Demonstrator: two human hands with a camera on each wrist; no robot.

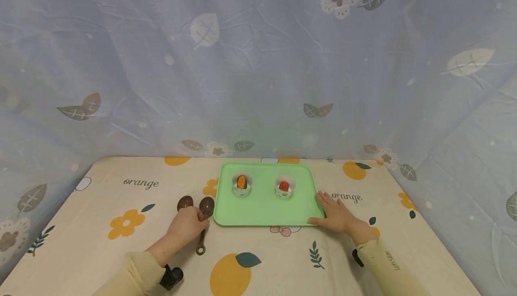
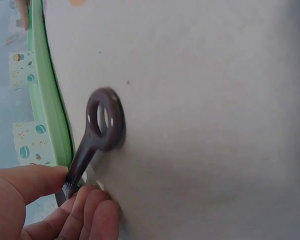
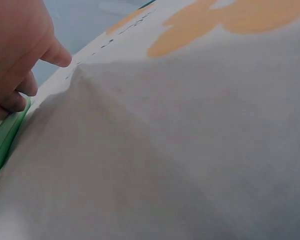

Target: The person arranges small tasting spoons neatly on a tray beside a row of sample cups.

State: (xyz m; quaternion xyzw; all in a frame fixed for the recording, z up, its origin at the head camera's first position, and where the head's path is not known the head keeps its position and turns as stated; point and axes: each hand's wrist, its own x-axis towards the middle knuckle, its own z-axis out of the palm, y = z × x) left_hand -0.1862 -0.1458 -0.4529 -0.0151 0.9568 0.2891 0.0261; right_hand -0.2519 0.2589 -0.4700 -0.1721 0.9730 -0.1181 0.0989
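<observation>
My left hand pinches a dark brown spoon by its handle, left of the green tray. The ring-shaped handle end sticks out past the thumb and fingertips in the left wrist view. Beside it lies a second brown rounded spoon head, the rest of it hidden behind the hand. Fingers spread, my right hand rests at the right rim of the tray. Two small patterned paper cups stand on the tray: the left cup holds an orange and dark piece, the right cup a red piece.
A cream tablecloth printed with oranges, flowers and leaves covers the table. Behind it and at the sides hangs a blue-grey patterned curtain. Dark wrist devices show at the left cuff and the right cuff.
</observation>
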